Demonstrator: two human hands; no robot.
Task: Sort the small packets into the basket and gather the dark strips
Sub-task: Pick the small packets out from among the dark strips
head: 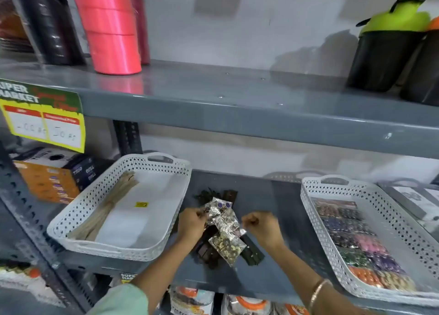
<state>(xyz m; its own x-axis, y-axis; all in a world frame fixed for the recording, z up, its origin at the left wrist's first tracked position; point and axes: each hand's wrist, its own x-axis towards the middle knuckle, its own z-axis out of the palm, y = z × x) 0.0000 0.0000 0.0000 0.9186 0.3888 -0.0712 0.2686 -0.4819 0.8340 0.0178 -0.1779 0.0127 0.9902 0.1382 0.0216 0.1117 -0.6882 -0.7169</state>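
Observation:
A small heap of shiny clear packets (223,222) lies on the grey shelf between two white baskets, on top of several dark strips (251,253). My left hand (191,223) pinches the left edge of the packets. My right hand (260,226) hovers just right of the heap with its fingers curled in and nothing visible in them. The left basket (78,222) holds a bundle of tan sticks and a white sheet with a yellow label. The right basket (308,196) holds rows of colourful packets.
The upper shelf edge (237,115) overhangs the work area and carries pink ribbon rolls (111,29) and dark shaker bottles (384,46). An orange box (45,181) stands left of the left basket. A yellow price sign (42,119) hangs at left.

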